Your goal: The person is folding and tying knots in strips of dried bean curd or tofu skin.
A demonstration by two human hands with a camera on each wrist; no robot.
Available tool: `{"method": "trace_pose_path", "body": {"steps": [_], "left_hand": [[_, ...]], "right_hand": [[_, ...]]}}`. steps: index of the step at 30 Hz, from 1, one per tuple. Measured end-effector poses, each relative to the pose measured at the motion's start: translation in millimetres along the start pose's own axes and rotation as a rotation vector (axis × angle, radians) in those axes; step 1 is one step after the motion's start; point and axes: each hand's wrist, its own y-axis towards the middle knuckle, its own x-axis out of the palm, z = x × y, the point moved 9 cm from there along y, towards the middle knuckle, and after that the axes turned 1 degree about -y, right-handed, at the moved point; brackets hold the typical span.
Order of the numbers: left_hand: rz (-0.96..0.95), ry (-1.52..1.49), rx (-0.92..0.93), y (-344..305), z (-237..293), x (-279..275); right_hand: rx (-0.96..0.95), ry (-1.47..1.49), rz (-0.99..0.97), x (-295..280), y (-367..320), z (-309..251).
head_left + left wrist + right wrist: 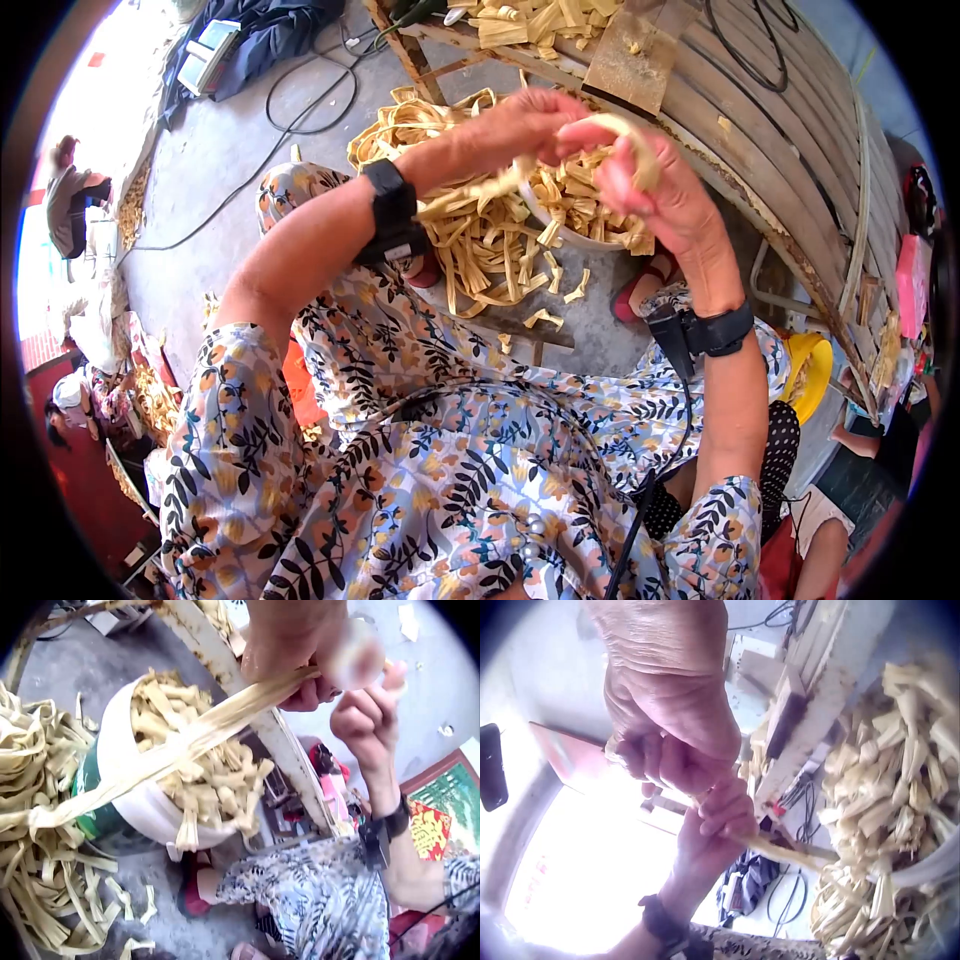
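My flowery clothes [440,480] are lying closest. My left hand [537,122] and right hand [675,195] are gripping a yellow strip [187,746] above the bucket [116,731], and I should be pulling softly and evenly so it isn't tearing.

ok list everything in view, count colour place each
Bucket: one, green and white, on floor
Knotted pieces: many, pale yellow, mostly in bucket
Long strips: many, pale yellow, heaped beside bucket
Held strip: one, pale yellow, over bucket
Slatted bench: one, brown, head view's upper right
Board: one, tan, on bench
Cable: count unclear, black, on floor
Cloth: one heap, dark blue, upper left
Other people: several, mixed clothing, at edges
Floral clothing: count unclear, multicoloured, lower half
Shoes: two, dark red, on floor
Wristbands: two, black, left and right
Left hand: one, bare, gripping held strip
Right hand: one, bare, gripping held strip
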Motion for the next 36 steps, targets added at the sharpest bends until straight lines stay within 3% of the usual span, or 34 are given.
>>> {"method": "trace_pose_path", "body": {"steps": [2, 4, 8, 10, 11, 13, 14, 16, 17, 18, 20, 21, 24, 27, 30, 31, 34, 36], "left_hand": [[-0.224, -0.265, -0.081, 1.4, -21.2, 31.8], [-0.31, -0.552, -0.166, -2.1, -27.8, 55.1], [-0.443, -0.732, -0.282, 3.5, -31.9, 75.2], [-0.402, -0.781, -0.305, 4.4, -34.0, 70.8], [-0.381, -0.805, -0.317, 4.6, -35.1, 68.9], [-0.359, -0.89, -0.249, 9.2, -31.7, 62.8], [-0.25, -0.842, -0.207, 14.2, -34.8, 53.7], [-0.037, -0.743, -0.119, 19.7, -31.2, 37.6], [0.152, -0.519, -0.044, 20.7, -27.0, 19.0], [0.215, -0.401, 0.015, 18.5, -16.1, 13.1], [0.337, -0.158, 0.131, 10.7, 8.6, 1.8], [0.337, -0.066, 0.105, 8.0, 12.5, 1.2], [0.26, 0.047, 0.183, 4.4, 27.8, 7.3], [0.222, 0.413, 0.21, 1.4, 37.4, 15.3], [0.307, 0.731, 0.298, 5.1, 37.9, 17.3], [0.351, 0.653, 0.309, 4.9, 36.8, 13.8], [0.41, 0.162, 0.118, 9.5, 17.6, 4.5], [0.361, -0.191, -0.051, 7.8, 1.8, 6.3]], "right_hand": [[-0.051, -0.154, 0.192, -29.1, 2.3, -11.3], [-0.117, -0.593, 0.352, -46.7, -0.4, -25.2], [-0.15, -0.582, 0.405, -47.3, -2.1, -14.8], [-0.151, -0.63, 0.399, -41.1, -2.1, -17.2], [-0.003, -0.595, 0.385, -43.0, -4.1, -10.9], [-0.175, -0.682, 0.39, -39.6, -4.3, -19.8], [-0.263, -0.725, 0.391, -38.3, -4.9, -23.2], [-0.457, -1.154, 0.587, -42.9, -14.4, -41.0], [-0.469, -1.234, 0.643, -45.7, -16.2, -43.7], [-0.477, -1.313, 0.701, -46.5, -17.7, -47.6], [-0.323, -1.198, 0.74, -53.9, -17.1, -42.1], [-0.229, -0.918, 0.698, -55.9, -13.9, -36.5], [-0.159, -0.764, 0.612, -72.9, -6.9, -17.5], [-0.042, -0.805, 0.662, -77.6, -9.0, -5.3], [-0.399, -1.318, 0.746, -48.5, -13.8, -30.3], [-0.355, -1.232, 0.779, -48.5, -14.4, -30.8], [-0.541, -1.04, 0.771, -48.1, -20.4, -43.5], [-0.464, -0.715, 0.795, -70.7, -24.1, -43.5]]}}
